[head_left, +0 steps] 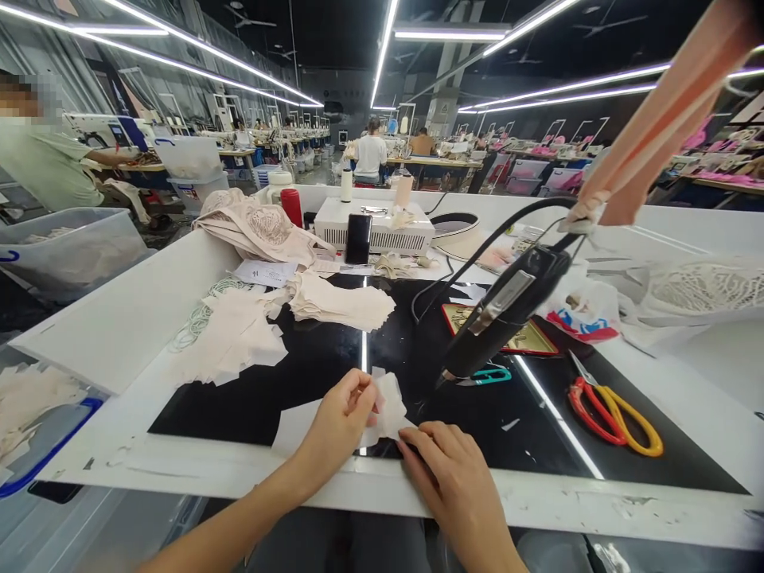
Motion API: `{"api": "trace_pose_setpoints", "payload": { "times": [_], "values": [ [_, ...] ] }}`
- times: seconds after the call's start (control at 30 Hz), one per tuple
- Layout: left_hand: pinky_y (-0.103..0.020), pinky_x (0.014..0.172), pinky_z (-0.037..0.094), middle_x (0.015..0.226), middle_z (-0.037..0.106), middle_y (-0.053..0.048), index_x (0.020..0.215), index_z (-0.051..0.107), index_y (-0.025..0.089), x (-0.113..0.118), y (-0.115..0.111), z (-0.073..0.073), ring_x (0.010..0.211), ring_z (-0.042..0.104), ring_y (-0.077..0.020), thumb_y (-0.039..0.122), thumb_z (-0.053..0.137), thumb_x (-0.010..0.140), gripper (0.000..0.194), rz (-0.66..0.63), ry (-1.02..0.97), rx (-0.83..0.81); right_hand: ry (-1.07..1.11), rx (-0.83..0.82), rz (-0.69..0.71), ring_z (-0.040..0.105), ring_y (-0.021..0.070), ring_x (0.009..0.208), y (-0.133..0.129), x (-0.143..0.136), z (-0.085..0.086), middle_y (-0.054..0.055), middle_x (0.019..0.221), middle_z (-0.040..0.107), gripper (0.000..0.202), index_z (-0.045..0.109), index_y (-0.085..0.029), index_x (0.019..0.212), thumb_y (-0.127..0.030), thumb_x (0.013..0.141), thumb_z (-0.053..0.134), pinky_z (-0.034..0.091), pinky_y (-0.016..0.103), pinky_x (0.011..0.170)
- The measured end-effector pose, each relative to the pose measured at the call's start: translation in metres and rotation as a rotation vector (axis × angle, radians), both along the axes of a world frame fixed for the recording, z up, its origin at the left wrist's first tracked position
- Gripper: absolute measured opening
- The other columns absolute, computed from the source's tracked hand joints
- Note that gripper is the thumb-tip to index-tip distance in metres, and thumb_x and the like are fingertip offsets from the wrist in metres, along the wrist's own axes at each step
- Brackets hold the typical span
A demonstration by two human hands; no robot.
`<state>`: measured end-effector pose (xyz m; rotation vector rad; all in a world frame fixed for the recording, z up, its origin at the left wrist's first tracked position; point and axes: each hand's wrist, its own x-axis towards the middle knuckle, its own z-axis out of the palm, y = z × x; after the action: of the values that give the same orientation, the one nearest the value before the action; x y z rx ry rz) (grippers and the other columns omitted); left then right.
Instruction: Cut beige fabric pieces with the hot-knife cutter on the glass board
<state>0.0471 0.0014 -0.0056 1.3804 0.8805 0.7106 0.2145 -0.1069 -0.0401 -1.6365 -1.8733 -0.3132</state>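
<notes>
Near the front edge of the black work surface (pixel 322 350), a small pale fabric piece (pixel 391 404) lies between my two hands. My left hand (pixel 349 410) pinches its left side, fingers closed together. My right hand (pixel 447 461) has thumb and index finger closed on its lower right corner. A white sheet (pixel 292 422) lies partly under my left hand. Above and right of my hands hangs a black handheld tool (pixel 507 310), tip pointing down at the surface. Stacks of pale cut fabric (pixel 340 302) and a wider fabric pile (pixel 239 334) lie further back left.
Red and yellow scissors (pixel 614 414), teal snips (pixel 490 374) and a tray of small metal parts (pixel 531 338) are on the right. A phone (pixel 358 239) leans against a white box (pixel 382 223). Clear bins (pixel 72 247) stand left, where a person (pixel 48 159) works.
</notes>
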Motion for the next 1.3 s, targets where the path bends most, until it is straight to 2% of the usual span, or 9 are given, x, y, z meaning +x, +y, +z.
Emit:
{"api": "trace_pose_setpoints", "payload": {
  "times": [0.17, 0.33, 0.47, 0.63, 0.73, 0.83, 1.0, 1.1, 1.3],
  "values": [
    [-0.030, 0.074, 0.046, 0.091, 0.064, 0.000, 0.094, 0.061, 0.022, 0.010, -0.010, 0.007, 0.080, 0.058, -0.0172, 0.040, 0.048, 0.105, 0.025, -0.106, 0.288, 0.327, 0.018, -0.017, -0.010, 0.063, 0.0189, 0.079, -0.019, 0.023, -0.001, 0.005, 0.092, 0.069, 0.027, 0.071, -0.022, 0.109, -0.031, 0.111, 0.046, 0.043, 0.033, 0.071],
    [-0.035, 0.084, 0.047, 0.101, 0.068, -0.002, 0.096, 0.062, 0.023, 0.021, -0.015, 0.000, 0.095, 0.062, -0.0214, 0.029, 0.046, 0.107, 0.021, -0.229, 0.413, 0.624, 0.023, -0.010, -0.047, 0.063, 0.0188, 0.080, -0.028, 0.032, -0.002, 0.005, 0.093, 0.068, 0.027, 0.073, -0.022, 0.110, -0.031, 0.111, 0.048, 0.044, 0.033, 0.071],
    [-0.038, 0.093, 0.049, 0.106, 0.070, -0.003, 0.101, 0.064, 0.022, 0.021, -0.013, -0.007, 0.103, 0.063, -0.0226, 0.024, 0.043, 0.111, 0.023, -0.291, 0.445, 0.747, 0.036, -0.001, -0.058, 0.062, 0.0189, 0.079, -0.030, 0.031, -0.003, 0.006, 0.093, 0.067, 0.026, 0.073, -0.022, 0.109, -0.030, 0.111, 0.048, 0.043, 0.034, 0.071],
    [-0.038, 0.103, 0.050, 0.120, 0.072, -0.003, 0.113, 0.066, 0.022, 0.014, -0.010, -0.008, 0.115, 0.063, -0.0235, 0.017, 0.062, 0.103, 0.011, -0.373, 0.431, 0.806, 0.016, -0.007, -0.036, 0.059, 0.0191, 0.079, -0.031, 0.028, -0.006, 0.005, 0.091, 0.065, 0.025, 0.072, -0.021, 0.120, -0.027, 0.110, 0.050, 0.041, 0.033, 0.071],
    [-0.039, 0.105, 0.051, 0.128, 0.070, -0.004, 0.119, 0.064, 0.022, 0.012, -0.011, -0.007, 0.121, 0.062, -0.0253, 0.015, 0.078, 0.092, 0.031, -0.405, 0.449, 0.828, -0.006, -0.020, -0.030, 0.057, 0.0183, 0.077, -0.030, 0.026, -0.007, 0.004, 0.090, 0.063, 0.027, 0.070, -0.021, 0.129, -0.026, 0.109, 0.051, 0.040, 0.033, 0.070],
    [-0.040, 0.100, 0.053, 0.125, 0.071, -0.005, 0.111, 0.064, 0.021, 0.015, -0.012, -0.007, 0.117, 0.063, -0.0269, 0.017, 0.084, 0.087, 0.031, -0.381, 0.489, 0.844, -0.013, -0.025, -0.029, 0.055, 0.0178, 0.075, -0.029, 0.025, -0.006, 0.004, 0.087, 0.062, 0.030, 0.068, -0.022, 0.132, -0.026, 0.110, 0.049, 0.039, 0.032, 0.069],
    [-0.038, 0.095, 0.053, 0.111, 0.073, -0.003, 0.095, 0.064, 0.021, 0.022, -0.013, -0.010, 0.108, 0.066, -0.0241, 0.018, 0.066, 0.100, 0.007, -0.290, 0.462, 0.823, -0.004, -0.018, -0.040, 0.056, 0.0177, 0.076, -0.028, 0.022, -0.004, 0.004, 0.087, 0.063, 0.031, 0.069, -0.021, 0.131, -0.028, 0.111, 0.047, 0.039, 0.033, 0.070],
    [-0.038, 0.096, 0.052, 0.109, 0.074, -0.003, 0.092, 0.066, 0.022, 0.023, -0.011, -0.009, 0.107, 0.067, -0.0234, 0.019, 0.056, 0.104, 0.016, -0.255, 0.425, 0.780, 0.011, -0.013, -0.043, 0.057, 0.0186, 0.079, -0.029, 0.019, -0.005, 0.005, 0.089, 0.064, 0.028, 0.070, -0.020, 0.127, -0.029, 0.110, 0.049, 0.040, 0.034, 0.072],
    [-0.039, 0.097, 0.051, 0.106, 0.075, -0.002, 0.091, 0.068, 0.023, 0.022, -0.008, -0.002, 0.106, 0.068, -0.0233, 0.024, 0.052, 0.105, 0.022, -0.254, 0.401, 0.679, 0.024, -0.015, -0.069, 0.055, 0.0199, 0.076, -0.024, 0.008, -0.006, 0.005, 0.086, 0.064, 0.031, 0.067, -0.019, 0.130, -0.033, 0.111, 0.047, 0.039, 0.035, 0.072]
  ]
}}
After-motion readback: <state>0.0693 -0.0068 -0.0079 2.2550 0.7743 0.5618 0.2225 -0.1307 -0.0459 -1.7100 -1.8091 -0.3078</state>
